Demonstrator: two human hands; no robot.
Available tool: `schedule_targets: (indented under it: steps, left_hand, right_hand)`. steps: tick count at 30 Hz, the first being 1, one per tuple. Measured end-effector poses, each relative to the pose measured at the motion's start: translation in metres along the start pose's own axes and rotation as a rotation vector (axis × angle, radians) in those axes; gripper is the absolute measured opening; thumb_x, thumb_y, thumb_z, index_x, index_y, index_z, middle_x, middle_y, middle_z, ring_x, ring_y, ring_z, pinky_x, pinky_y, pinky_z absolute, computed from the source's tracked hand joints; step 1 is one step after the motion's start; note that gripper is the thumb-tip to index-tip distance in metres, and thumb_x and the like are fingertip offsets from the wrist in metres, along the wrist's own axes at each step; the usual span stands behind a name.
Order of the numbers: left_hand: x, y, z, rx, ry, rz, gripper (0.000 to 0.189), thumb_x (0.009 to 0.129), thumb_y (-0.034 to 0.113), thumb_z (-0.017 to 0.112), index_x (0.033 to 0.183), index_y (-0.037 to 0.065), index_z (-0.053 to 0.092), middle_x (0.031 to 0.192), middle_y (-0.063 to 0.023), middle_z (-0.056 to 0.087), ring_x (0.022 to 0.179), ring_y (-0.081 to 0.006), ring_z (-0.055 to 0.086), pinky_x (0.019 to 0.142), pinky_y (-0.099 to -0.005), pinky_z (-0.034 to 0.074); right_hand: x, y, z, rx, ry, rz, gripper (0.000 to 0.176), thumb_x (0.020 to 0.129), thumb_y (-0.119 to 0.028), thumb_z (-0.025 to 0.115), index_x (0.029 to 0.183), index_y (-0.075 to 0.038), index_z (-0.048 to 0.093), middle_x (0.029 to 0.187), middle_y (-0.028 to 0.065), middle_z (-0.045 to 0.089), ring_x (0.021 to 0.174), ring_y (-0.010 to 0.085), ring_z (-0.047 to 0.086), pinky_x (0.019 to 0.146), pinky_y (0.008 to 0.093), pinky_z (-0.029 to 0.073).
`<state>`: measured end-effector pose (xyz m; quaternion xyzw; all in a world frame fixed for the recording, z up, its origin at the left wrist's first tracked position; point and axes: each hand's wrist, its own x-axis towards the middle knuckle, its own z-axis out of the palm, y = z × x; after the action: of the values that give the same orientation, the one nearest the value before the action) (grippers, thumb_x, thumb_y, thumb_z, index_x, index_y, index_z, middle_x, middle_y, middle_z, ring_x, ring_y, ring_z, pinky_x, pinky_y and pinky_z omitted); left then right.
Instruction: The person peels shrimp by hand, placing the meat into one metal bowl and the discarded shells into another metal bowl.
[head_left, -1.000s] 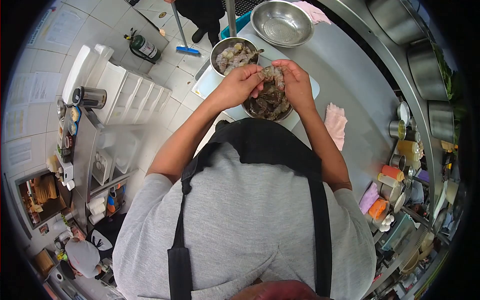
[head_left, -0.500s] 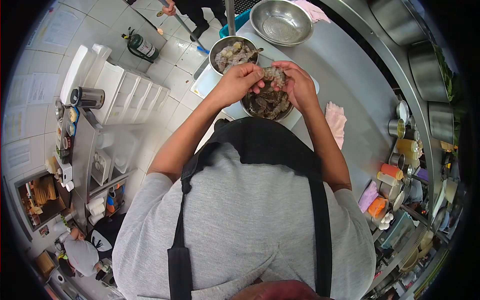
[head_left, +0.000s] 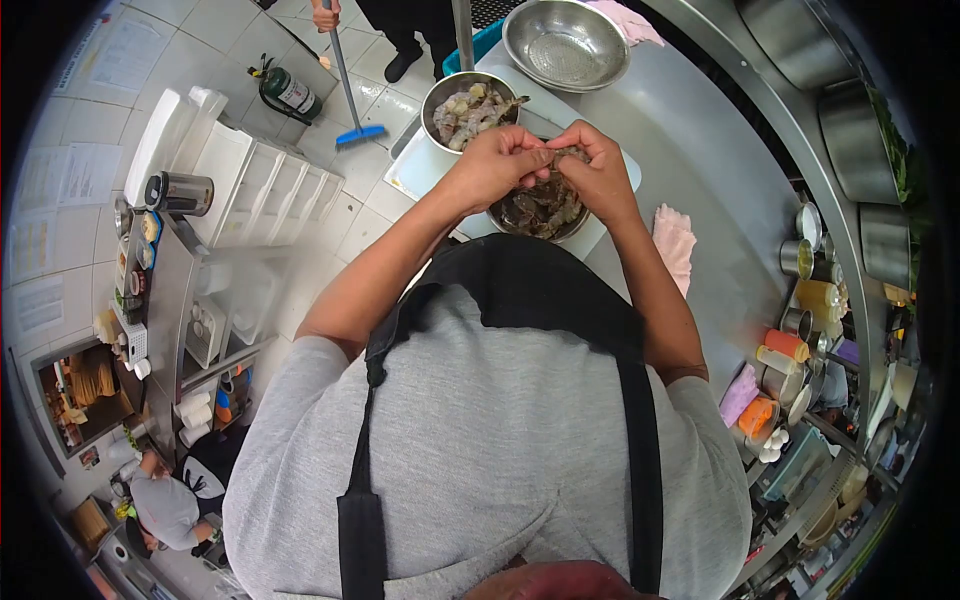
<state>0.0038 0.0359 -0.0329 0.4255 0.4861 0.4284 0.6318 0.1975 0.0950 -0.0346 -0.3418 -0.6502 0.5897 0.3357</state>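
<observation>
"Filling much of the pic's R side, a steel bench (head_left: pixel 720 190) carries a white board (head_left: pixel 412 180), w/ a wide metal bowl (head_left: pixel 567 50) beyond it."

"Smaller bowls?"

"Two: far bowl (head_left: pixel 426 118) w/ pale shrimp (head_left: pixel 468 115), near bowl (head_left: pixel 497 222) w/ darker shrimp (head_left: pixel 535 210). Pink cloth (head_left: pixel 673 248) lies R of the board."

"And the worker's hands?"

"Over the near bowl, nearly meeting. L hand (head_left: pixel 500 165) has its grip closed, thumb & fingertips pinching the held shrimp (head_left: pixel 570 154); R hand (head_left: pixel 597 175) bends its fingers down, grip pinching the same piece."

"Shrimp's visible?"

"Barely. It's btwn the fingertips, mostly hidden."
</observation>
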Motion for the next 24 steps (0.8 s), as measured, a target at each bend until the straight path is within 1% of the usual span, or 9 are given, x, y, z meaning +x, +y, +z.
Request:
schedule_targets:
  steps: [3, 6, 10, 13, 15, 16, 18, 21, 24]
  left_hand:
    - [-0.001, 0.000, -0.003, -0.166, -0.068, -0.038, 0.012, 0.100, 0.014, 0.069, 0.105, 0.003, 0.068, 0.092, -0.0044, 0.073, 0.077, -0.0071, 0.063, 0.069, -0.0190, 0.049]
    - [-0.001, 0.001, -0.002, -0.078, -0.048, -0.062, 0.011, 0.100, 0.012, 0.069, 0.105, 0.002, 0.068, 0.093, -0.0051, 0.073, 0.077, -0.0075, 0.065, 0.070, -0.0199, 0.051]
    - [0.001, 0.000, -0.001, -0.010, -0.048, -0.024, 0.011, 0.100, 0.011, 0.069, 0.105, 0.001, 0.067, 0.092, -0.0049, 0.073, 0.078, -0.0085, 0.066, 0.071, -0.0223, 0.053]
    - [-0.001, 0.000, 0.002, 0.186, -0.025, 0.059, 0.011, 0.099, 0.009, 0.070, 0.104, 0.000, 0.067, 0.091, -0.0050, 0.072, 0.079, -0.0092, 0.066, 0.071, -0.0235, 0.053]
    - [-0.004, 0.002, 0.005, 0.407, -0.001, 0.235, 0.011, 0.097, 0.007, 0.071, 0.103, -0.001, 0.067, 0.091, -0.0062, 0.072, 0.081, -0.0105, 0.066, 0.072, -0.0251, 0.052]
    - [-0.006, 0.004, 0.007, 0.407, -0.004, 0.236, 0.011, 0.097, 0.007, 0.071, 0.103, -0.001, 0.067, 0.091, -0.0062, 0.072, 0.081, -0.0105, 0.066, 0.072, -0.0251, 0.052]
    - [-0.010, 0.011, 0.007, 0.594, -0.008, 0.459, 0.012, 0.096, 0.006, 0.072, 0.104, -0.001, 0.068, 0.093, -0.0069, 0.071, 0.083, -0.0113, 0.066, 0.075, -0.0268, 0.052]
    - [-0.013, 0.015, 0.007, 0.605, -0.020, 0.526, 0.012, 0.096, 0.006, 0.071, 0.106, 0.000, 0.069, 0.095, -0.0076, 0.070, 0.089, -0.0117, 0.067, 0.078, -0.0286, 0.052]
    - [-0.011, 0.013, 0.003, 0.504, -0.010, 0.463, 0.011, 0.097, 0.005, 0.070, 0.107, 0.000, 0.068, 0.096, -0.0060, 0.070, 0.093, -0.0113, 0.068, 0.081, -0.0274, 0.053]
  right_hand:
    - [-0.003, -0.004, 0.000, 0.093, 0.019, 0.088, 0.008, 0.088, -0.007, 0.068, 0.093, -0.002, 0.063, 0.088, 0.0041, 0.069, 0.074, 0.0052, 0.058, 0.064, 0.0223, 0.046]
    - [-0.003, 0.007, 0.001, 0.180, 0.025, 0.141, 0.009, 0.092, -0.009, 0.068, 0.091, -0.003, 0.062, 0.085, 0.0031, 0.068, 0.067, 0.0033, 0.056, 0.055, 0.0212, 0.042]
    - [-0.003, 0.018, -0.001, 0.227, 0.032, 0.149, 0.008, 0.094, -0.009, 0.066, 0.092, -0.003, 0.061, 0.084, 0.0022, 0.067, 0.063, 0.0031, 0.054, 0.052, 0.0207, 0.041]
    - [0.000, 0.023, -0.002, 0.172, 0.041, 0.136, 0.009, 0.095, -0.010, 0.067, 0.091, -0.005, 0.061, 0.081, 0.0006, 0.064, 0.059, 0.0042, 0.053, 0.050, 0.0212, 0.040]
    - [0.000, 0.021, -0.001, 0.437, 0.085, 0.336, 0.011, 0.096, -0.014, 0.066, 0.089, -0.008, 0.059, 0.079, 0.0010, 0.061, 0.054, 0.0068, 0.050, 0.048, 0.0229, 0.039]
    - [-0.001, 0.022, -0.005, 0.436, 0.089, 0.336, 0.011, 0.096, -0.014, 0.066, 0.089, -0.008, 0.059, 0.079, 0.0010, 0.061, 0.054, 0.0068, 0.050, 0.048, 0.0229, 0.039]
    - [-0.003, 0.024, -0.016, 0.792, -0.126, 0.552, 0.011, 0.097, -0.017, 0.064, 0.091, -0.010, 0.058, 0.078, 0.0027, 0.060, 0.053, 0.0104, 0.050, 0.046, 0.0244, 0.038]
    - [-0.007, 0.022, -0.017, 0.855, -0.172, 0.553, 0.009, 0.097, -0.018, 0.061, 0.096, -0.010, 0.058, 0.083, 0.0075, 0.063, 0.055, 0.0129, 0.050, 0.049, 0.0256, 0.039]
    - [-0.011, 0.012, -0.019, 0.910, -0.241, 0.479, 0.009, 0.097, -0.016, 0.060, 0.098, -0.008, 0.058, 0.086, 0.0105, 0.064, 0.060, 0.0142, 0.052, 0.053, 0.0277, 0.042]
